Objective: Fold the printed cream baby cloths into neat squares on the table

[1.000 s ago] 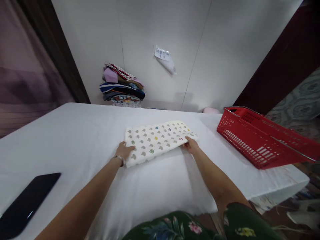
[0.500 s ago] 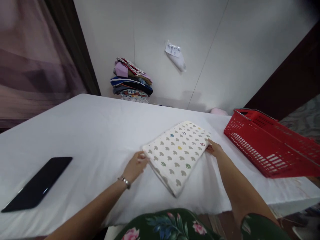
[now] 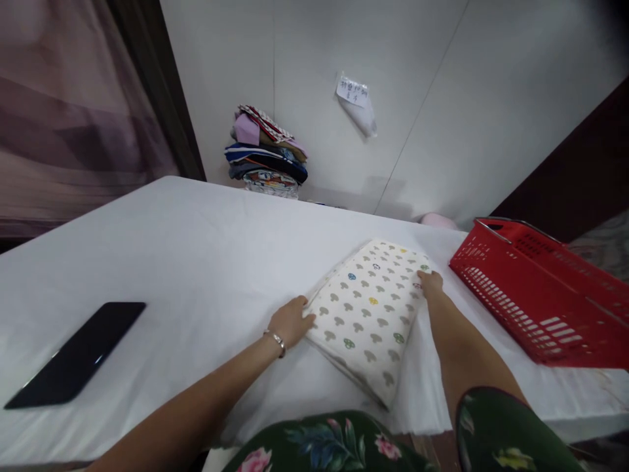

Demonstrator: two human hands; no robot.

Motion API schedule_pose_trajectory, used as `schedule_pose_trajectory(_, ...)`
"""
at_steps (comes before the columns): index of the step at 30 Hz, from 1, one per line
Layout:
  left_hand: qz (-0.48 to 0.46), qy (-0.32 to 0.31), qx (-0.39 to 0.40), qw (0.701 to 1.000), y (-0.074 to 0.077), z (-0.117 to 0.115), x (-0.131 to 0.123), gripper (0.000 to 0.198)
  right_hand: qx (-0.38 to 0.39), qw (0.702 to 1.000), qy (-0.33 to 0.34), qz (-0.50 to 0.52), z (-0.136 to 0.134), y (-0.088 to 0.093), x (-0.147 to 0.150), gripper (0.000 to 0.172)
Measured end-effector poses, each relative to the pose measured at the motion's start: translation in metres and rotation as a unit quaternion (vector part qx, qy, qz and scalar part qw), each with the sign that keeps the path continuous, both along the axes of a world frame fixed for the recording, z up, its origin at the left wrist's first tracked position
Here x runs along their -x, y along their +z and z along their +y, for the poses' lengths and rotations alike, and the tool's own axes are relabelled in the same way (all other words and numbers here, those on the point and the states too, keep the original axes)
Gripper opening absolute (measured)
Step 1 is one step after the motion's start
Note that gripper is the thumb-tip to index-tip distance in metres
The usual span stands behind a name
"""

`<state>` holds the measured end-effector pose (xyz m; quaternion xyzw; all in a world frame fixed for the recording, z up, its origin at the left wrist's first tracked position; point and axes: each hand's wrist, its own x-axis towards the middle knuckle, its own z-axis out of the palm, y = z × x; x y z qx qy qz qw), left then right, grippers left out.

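Note:
A folded white cloth (image 3: pixel 366 314) printed with grey mushrooms and a few coloured ones lies on the white-covered table (image 3: pixel 211 262) in front of me. My left hand (image 3: pixel 291 321) grips the cloth's left corner, thumb on top and the other fingers partly hidden at its edge. At the cloth's right edge, my right hand (image 3: pixel 431 283) has its fingers closed on the border near the far corner. The near corner of the cloth points toward my body.
A black flat tablet-like object (image 3: pixel 78 354) lies at the left. A red plastic basket (image 3: pixel 535 301) with metal handles stands on the right. Behind the table, a stack of folded fabrics (image 3: pixel 268 154) rests against the wall, below a taped paper label (image 3: pixel 354 92).
The cloth has shifted right and slightly toward me, with both hands moving along with it. My left hand now overlaps its corner more, and the right hand sits on top of the edge.

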<state>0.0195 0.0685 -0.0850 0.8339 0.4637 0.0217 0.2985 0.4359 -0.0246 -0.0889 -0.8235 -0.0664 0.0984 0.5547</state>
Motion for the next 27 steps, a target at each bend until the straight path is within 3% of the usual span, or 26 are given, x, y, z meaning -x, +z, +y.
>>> schedule_pose_trajectory(4, -0.008, -0.022, 0.015, 1.000, 0.006, -0.008, 0.005, 0.036, 0.070, 0.993, 0.009, -0.099, 0.007, 0.010, 0.016, 0.060)
schedule_pose_trajectory(6, -0.029, -0.016, 0.003, 0.999, 0.009, 0.001, 0.001, 0.040, 0.094, 0.976, 0.098, -0.170, 0.018, 0.011, 0.045, 0.051)
schedule_pose_trajectory(8, -0.044, -0.015, -0.013, 0.999, 0.010, 0.012, -0.008, 0.041, 0.113, 0.945, 0.231, -0.200, 0.028, 0.008, 0.086, 0.036)
schedule_pose_trajectory(10, -0.041, -0.028, -0.021, 0.999, 0.009, 0.021, -0.019, 0.039, 0.103, 0.926, 0.317, -0.177, 0.037, 0.002, 0.130, 0.026)
schedule_pose_trajectory(13, -0.028, -0.050, -0.032, 0.998, 0.004, 0.023, -0.034, 0.031, 0.088, 0.913, 0.390, -0.087, 0.045, -0.007, 0.179, 0.024)
schedule_pose_trajectory(16, -0.044, -0.055, -0.083, 0.994, -0.003, 0.015, -0.037, 0.024, 0.095, 0.913, 0.396, -0.020, 0.052, -0.008, 0.198, 0.021)
schedule_pose_trajectory(22, -0.049, -0.129, -0.223, 0.965, -0.006, 0.000, -0.031, 0.019, 0.163, 0.918, 0.361, 0.015, 0.071, 0.005, 0.187, 0.014)
schedule_pose_trajectory(27, -0.049, -0.137, -0.177, 0.973, -0.006, 0.003, -0.030, 0.021, 0.196, 0.909, 0.366, 0.038, 0.087, 0.012, 0.184, 0.023)
